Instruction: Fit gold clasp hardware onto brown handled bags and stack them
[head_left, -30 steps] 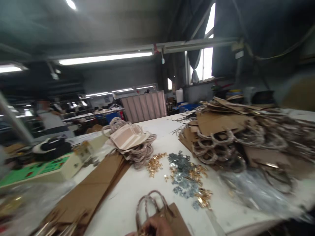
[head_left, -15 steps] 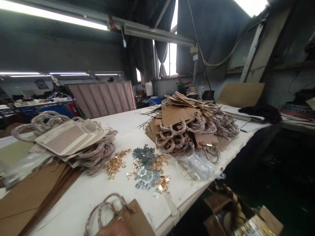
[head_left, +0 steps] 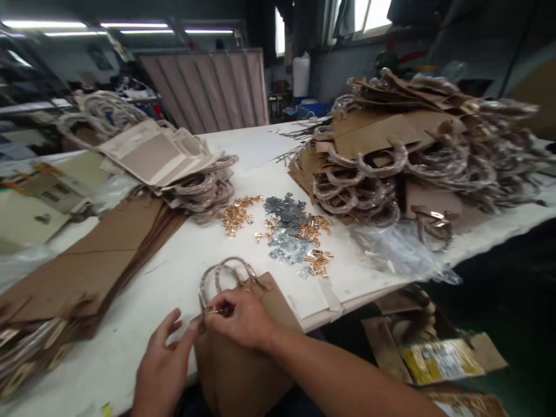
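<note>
Thumb and forefinger of the right hand (head_left: 241, 318) pinch a gold clip (head_left: 212, 310) at the handle (head_left: 226, 271) of a paper bag (head_left: 243, 370); left hand (head_left: 160, 365), fingers spread, touches the bag's edge.

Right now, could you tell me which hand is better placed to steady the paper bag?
Likely the left hand: it lies open at the paper bag's left edge, while the right hand pinches a gold fitting at its top.

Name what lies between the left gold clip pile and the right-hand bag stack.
A heap of silver metal plates, shown in the head view.
</note>
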The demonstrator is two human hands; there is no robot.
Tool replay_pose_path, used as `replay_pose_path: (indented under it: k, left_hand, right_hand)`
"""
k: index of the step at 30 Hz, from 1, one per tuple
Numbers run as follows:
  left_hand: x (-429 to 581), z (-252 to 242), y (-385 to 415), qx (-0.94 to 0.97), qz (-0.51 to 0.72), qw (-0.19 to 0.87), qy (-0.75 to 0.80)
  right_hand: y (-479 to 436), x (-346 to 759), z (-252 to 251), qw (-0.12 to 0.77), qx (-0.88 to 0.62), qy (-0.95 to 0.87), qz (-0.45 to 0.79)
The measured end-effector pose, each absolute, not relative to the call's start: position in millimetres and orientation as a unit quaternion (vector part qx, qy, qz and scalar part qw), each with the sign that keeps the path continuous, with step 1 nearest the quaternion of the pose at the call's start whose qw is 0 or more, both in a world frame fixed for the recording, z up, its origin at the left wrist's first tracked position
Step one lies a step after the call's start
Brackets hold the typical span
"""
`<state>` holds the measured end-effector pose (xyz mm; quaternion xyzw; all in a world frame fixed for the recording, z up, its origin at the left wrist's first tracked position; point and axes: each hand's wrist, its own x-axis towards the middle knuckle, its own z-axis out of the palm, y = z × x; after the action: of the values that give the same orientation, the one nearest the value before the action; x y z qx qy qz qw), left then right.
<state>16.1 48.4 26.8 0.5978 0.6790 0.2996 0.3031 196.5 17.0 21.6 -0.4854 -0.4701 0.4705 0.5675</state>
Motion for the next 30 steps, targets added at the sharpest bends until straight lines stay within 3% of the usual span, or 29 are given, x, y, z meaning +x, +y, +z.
replay_pose_path:
  k: [3,16,18,24,30]
  left_hand:
    - [21,33,43,0.587,0.293,0.385,0.649]
    - [24,49,10,0.478,0.363,0.469,0.648]
    - [21,47,5,0.527,0.342,0.427,0.650]
    - [33,39,-6,0.755,0.257,0.170,0.579]
    - [45,38,0,0.755,0.248,0.129,0.593]
  right_hand:
    - [13,200,28,0.587,-0.446,-0.450,0.503]
    - [9,220,19,0.690,-0.278,-0.205,0.635]
    - [9,220,19,0.688,-0.282,-0.206,0.637]
    - [8,222,21,0.681,-0.292,-0.214,0.637]
    - [7,222,21,0.690,-0.252,-0.212,0.645]
